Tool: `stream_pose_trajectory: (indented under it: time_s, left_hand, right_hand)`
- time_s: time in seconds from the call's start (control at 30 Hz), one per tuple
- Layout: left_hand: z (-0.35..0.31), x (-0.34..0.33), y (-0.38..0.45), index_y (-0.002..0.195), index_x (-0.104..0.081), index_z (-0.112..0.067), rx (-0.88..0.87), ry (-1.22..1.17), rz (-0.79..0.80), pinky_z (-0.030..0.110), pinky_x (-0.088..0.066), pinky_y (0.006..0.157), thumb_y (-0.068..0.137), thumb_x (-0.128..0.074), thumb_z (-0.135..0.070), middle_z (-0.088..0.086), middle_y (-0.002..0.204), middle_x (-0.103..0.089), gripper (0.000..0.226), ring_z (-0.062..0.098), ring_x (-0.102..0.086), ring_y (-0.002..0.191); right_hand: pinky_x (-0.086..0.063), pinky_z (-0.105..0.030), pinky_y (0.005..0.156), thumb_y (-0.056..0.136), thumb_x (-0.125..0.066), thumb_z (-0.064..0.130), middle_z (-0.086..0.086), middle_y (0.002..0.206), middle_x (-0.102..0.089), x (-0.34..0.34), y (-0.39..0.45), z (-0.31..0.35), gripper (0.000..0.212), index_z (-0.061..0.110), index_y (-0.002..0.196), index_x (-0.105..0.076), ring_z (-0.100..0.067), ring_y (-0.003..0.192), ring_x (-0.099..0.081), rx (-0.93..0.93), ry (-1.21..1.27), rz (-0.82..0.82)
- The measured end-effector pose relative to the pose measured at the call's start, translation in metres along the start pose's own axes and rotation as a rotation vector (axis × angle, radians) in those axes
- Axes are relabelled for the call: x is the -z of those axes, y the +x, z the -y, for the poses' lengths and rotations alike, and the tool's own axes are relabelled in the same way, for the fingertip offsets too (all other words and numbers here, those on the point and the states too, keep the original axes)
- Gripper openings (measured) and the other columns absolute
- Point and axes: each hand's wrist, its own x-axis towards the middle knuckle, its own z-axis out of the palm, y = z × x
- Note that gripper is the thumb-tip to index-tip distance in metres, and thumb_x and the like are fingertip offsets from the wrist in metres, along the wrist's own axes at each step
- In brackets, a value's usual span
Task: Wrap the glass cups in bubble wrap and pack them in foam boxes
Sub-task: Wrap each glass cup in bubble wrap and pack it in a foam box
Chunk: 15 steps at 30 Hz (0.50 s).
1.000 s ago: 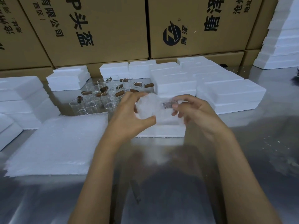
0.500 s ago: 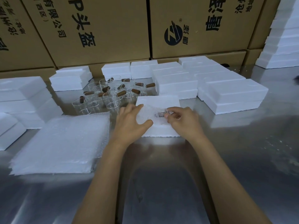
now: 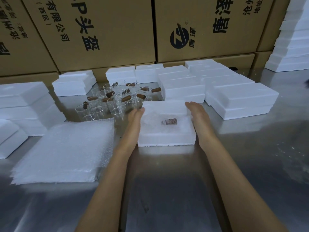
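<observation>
On the steel tabletop (image 3: 167, 190), ahead of cartons (image 3: 100, 30) and stacked foam lids (image 3: 240, 99), sits the open foam box (image 3: 165, 139). Left hand (image 3: 133, 124) and right hand (image 3: 199, 118) flank its sides, fingers straight, gripping nothing. Wrapped cup (image 3: 160, 122) lies inside, cork handle (image 3: 169, 121) showing. Judgement: seat the bundle flat, then lid it squarely; unwrapped glass cups (image 3: 115, 101) wait behind.

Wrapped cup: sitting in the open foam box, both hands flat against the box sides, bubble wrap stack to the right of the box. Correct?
Not quite. The head view shows the bubble wrap stack left of the foam box, not right. The rest holds: wrapped cup inside, left hand and right hand flat against its sides.
</observation>
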Motion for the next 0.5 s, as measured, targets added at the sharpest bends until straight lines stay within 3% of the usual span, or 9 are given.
stream_pose_trajectory:
  time_s: [0.07,0.1,0.17,0.2,0.27,0.4,0.5]
  left_hand:
    - [0.003,0.002,-0.006,0.111,-0.072,-0.043,-0.019,-0.111,0.074,0.024,-0.053,0.082,0.098,-0.039,-0.06,-0.019,0.114,-0.072,0.04,0.004,-0.068,0.107]
    - [0.003,0.002,-0.009,0.097,-0.075,-0.049,-0.046,-0.164,0.094,0.02,-0.054,0.075,0.097,-0.038,-0.06,-0.023,0.103,-0.074,0.039,-0.002,-0.07,0.097]
    - [0.003,0.003,-0.01,0.085,-0.075,-0.05,-0.093,-0.243,0.036,0.027,-0.053,0.087,0.101,-0.038,-0.051,-0.027,0.095,-0.074,0.04,-0.005,-0.069,0.094]
    - [-0.002,0.002,-0.007,0.088,-0.073,-0.046,-0.123,-0.243,-0.015,0.033,-0.049,0.099,0.102,-0.04,-0.048,-0.026,0.096,-0.074,0.036,-0.002,-0.068,0.099]
    - [-0.01,0.007,-0.007,0.093,-0.07,-0.042,-0.193,-0.236,-0.086,0.037,-0.043,0.108,0.098,-0.046,-0.049,-0.023,0.097,-0.073,0.025,0.002,-0.066,0.104]
    - [-0.018,0.016,-0.01,0.087,-0.074,-0.039,-0.29,-0.368,-0.137,0.026,-0.049,0.079,0.09,-0.057,-0.05,-0.016,0.073,-0.065,0.02,0.001,-0.063,0.07]
    - [-0.021,0.015,-0.014,0.115,-0.067,-0.032,-0.304,-0.391,-0.126,0.016,-0.045,0.06,0.099,-0.055,-0.042,-0.017,0.069,-0.059,0.022,0.0,-0.055,0.061]
  right_hand:
    - [-0.047,-0.033,0.099,0.086,-0.056,0.061,0.009,0.131,-0.061,0.003,0.002,0.0,0.056,0.028,0.132,-0.06,-0.012,0.12,-0.059,-0.119,0.052,0.067]
    - [-0.052,-0.028,0.088,0.089,-0.055,0.06,0.008,0.125,-0.065,0.003,0.002,0.001,0.05,0.028,0.126,-0.063,-0.009,0.11,-0.064,-0.124,0.08,0.078]
    - [-0.052,-0.014,0.062,0.094,-0.054,0.052,0.01,0.112,-0.069,0.002,0.001,0.007,0.031,0.03,0.11,-0.068,0.001,0.087,-0.07,-0.057,0.15,0.04]
    - [-0.049,-0.01,0.058,0.095,-0.055,0.049,0.011,0.109,-0.07,0.002,0.0,0.01,0.024,0.031,0.104,-0.069,0.004,0.084,-0.07,-0.006,0.158,0.01]
    - [-0.045,-0.013,0.067,0.093,-0.057,0.047,0.015,0.106,-0.071,0.005,-0.004,0.019,0.02,0.033,0.098,-0.07,0.002,0.094,-0.068,0.082,0.132,-0.045]
    - [-0.049,-0.022,0.078,0.086,-0.062,0.041,0.021,0.095,-0.072,0.012,-0.016,0.03,0.018,0.032,0.097,-0.073,-0.001,0.09,-0.066,0.247,0.125,-0.122]
    - [-0.049,-0.016,0.07,0.086,-0.071,0.032,0.018,0.088,-0.062,0.011,-0.02,0.03,0.02,0.027,0.105,-0.067,0.004,0.077,-0.057,0.336,0.064,-0.196]
